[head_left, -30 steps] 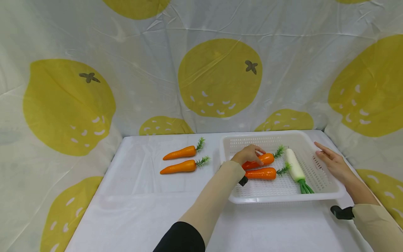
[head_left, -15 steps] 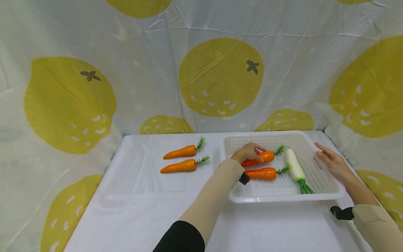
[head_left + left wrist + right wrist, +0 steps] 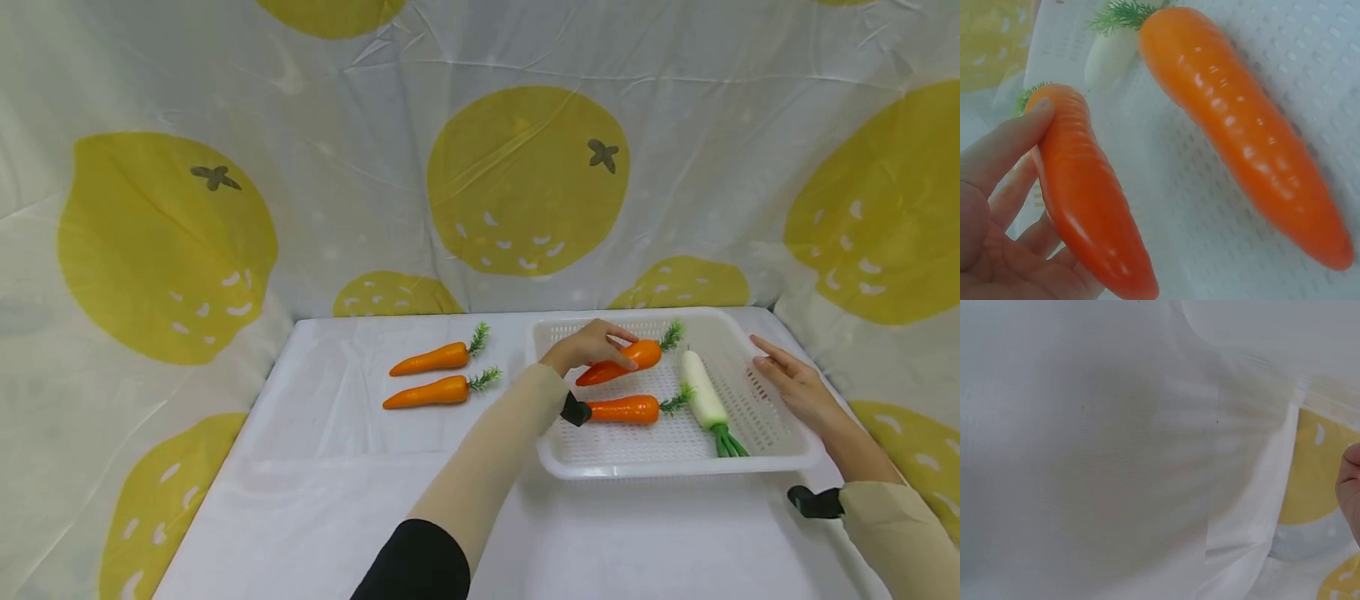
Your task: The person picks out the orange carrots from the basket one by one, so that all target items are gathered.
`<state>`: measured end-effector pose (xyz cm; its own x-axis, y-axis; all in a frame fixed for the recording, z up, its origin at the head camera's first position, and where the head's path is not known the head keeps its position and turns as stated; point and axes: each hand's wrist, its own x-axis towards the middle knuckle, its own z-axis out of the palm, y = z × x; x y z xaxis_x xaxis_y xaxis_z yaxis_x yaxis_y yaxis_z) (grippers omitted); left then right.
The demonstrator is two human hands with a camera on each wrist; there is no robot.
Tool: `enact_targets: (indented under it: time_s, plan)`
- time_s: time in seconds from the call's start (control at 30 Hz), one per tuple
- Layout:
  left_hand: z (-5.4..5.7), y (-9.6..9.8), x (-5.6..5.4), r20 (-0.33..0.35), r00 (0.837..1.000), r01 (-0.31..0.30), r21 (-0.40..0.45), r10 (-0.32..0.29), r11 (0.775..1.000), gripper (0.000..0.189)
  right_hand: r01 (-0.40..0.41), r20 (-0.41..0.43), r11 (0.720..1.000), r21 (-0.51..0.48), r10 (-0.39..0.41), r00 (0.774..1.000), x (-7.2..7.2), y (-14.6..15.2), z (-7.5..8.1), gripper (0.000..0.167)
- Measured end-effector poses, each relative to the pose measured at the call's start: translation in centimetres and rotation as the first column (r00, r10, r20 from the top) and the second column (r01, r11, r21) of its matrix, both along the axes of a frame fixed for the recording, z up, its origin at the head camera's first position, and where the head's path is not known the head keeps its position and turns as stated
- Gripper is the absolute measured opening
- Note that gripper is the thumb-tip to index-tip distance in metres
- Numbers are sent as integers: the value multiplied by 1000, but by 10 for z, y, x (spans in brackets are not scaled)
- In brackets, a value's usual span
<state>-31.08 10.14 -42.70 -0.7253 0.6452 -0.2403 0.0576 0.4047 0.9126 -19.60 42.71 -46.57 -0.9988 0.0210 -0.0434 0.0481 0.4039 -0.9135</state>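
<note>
A white tabletop carries a white perforated basket, its long rim toward the person. Inside, the nearer carrot lies flat, leaves toward a white radish whose green stalks point frontward. Just behind it, over the basket, the grip of the left hand is clamped on the held carrot. At the basket's right rim, the right hand keeps fingers straight, grip apart. Left of the basket lie a front carrot and a back carrot, before a lemon-print cloth.
</note>
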Motion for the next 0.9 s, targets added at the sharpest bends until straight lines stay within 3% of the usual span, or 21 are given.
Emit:
enact_targets:
  time_s: [0.17,0.33,0.5,0.67,0.9]
  plan:
    - [16,-6,-1,-18,997,72,13,-71,997,47,-1,14,1000,20,0,1000,0,-1,3,60]
    - [34,-16,4,-38,989,139,-11,-140,990,49,-1,35,1000,-5,2,999,1,-3,4,61]
    - [48,-35,10,-61,970,235,-5,-235,972,52,-1,18,1000,-28,2,1000,2,-4,1,58]
    - [57,-61,13,-108,949,300,25,-296,954,52,6,-7,999,-38,-6,1000,3,-4,0,56]
    - [60,-100,18,-170,917,371,27,-361,928,53,5,-7,999,-50,-5,1000,3,-4,1,56]
